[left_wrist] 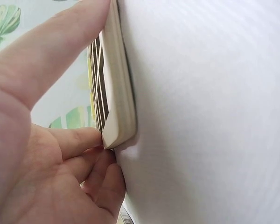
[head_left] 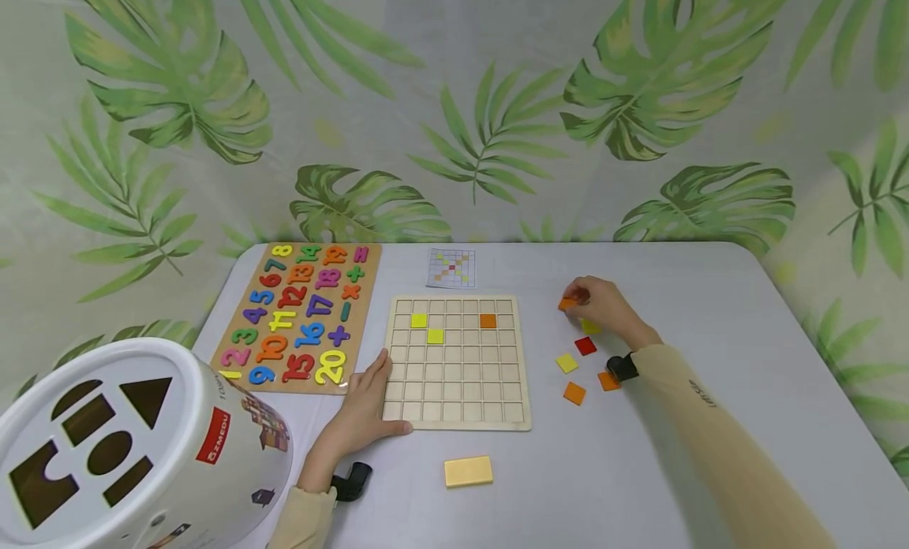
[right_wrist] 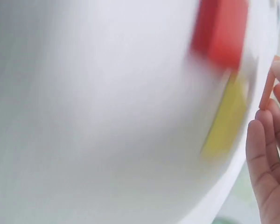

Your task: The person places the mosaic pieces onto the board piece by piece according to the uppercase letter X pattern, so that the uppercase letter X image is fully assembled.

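Observation:
A wooden grid board [head_left: 523,375] lies on the table, with two yellow tiles [head_left: 419,320] and an orange tile [head_left: 488,321] in its cells. At its near left corner my left hand [head_left: 362,411] rests with thumb and fingers spread along two edges. In the left wrist view the thumb touches the edge of the board [left_wrist: 121,107]. To the right of the board, my right hand [head_left: 604,308] pinches an orange square tile [head_left: 567,304] between thumb and fingers. Loose by it lie a red tile [head_left: 585,345], yellow tiles [head_left: 566,363] and orange tiles [head_left: 574,393].
Behind the board lies a printed pattern card [head_left: 452,268]. A number board [head_left: 369,296] with coloured digits is at the left. A white shape-sorter bucket [head_left: 241,446] stands at the near left. In front of the grid board is a pale yellow block [head_left: 469,472].

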The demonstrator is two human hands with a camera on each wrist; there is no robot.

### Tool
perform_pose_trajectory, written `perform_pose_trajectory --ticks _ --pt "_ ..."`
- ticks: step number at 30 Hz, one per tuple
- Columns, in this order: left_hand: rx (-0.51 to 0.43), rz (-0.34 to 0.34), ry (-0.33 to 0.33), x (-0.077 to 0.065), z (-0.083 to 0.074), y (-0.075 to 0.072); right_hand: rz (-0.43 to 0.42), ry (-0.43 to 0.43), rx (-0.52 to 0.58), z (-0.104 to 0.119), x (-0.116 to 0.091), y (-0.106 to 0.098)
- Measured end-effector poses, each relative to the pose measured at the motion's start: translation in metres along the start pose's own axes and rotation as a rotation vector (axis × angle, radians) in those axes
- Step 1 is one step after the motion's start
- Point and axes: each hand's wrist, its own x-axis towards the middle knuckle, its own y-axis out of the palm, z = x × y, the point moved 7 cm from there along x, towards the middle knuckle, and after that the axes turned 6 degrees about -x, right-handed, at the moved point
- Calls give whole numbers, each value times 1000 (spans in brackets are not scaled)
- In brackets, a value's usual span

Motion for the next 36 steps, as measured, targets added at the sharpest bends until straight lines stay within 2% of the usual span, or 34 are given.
perform_pose_trajectory --ticks 4,10,13,17,22,28,32,36 --pt "-1 5 -8 0 0 0 12 -77 47 30 6 14" --pt "-3 2 -4 0 -1 0 79 -254 93 92 12 43" --pt "-11 3 -12 0 0 0 137 -277 103 116 14 58" --pt "-13 -2 -8 0 0 -1 181 -297 45 136 16 75" --pt "-16 1 -13 0 0 -1 177 -343 -53 151 17 85" --pt "-6 1 -17 -1 1 -1 171 -342 -82 155 16 88" --pt "-7 1 -16 -1 0 -2 167 -321 -47 150 14 86" --pt "-3 2 -11 0 0 -1 160 -288 58 139 9 72"
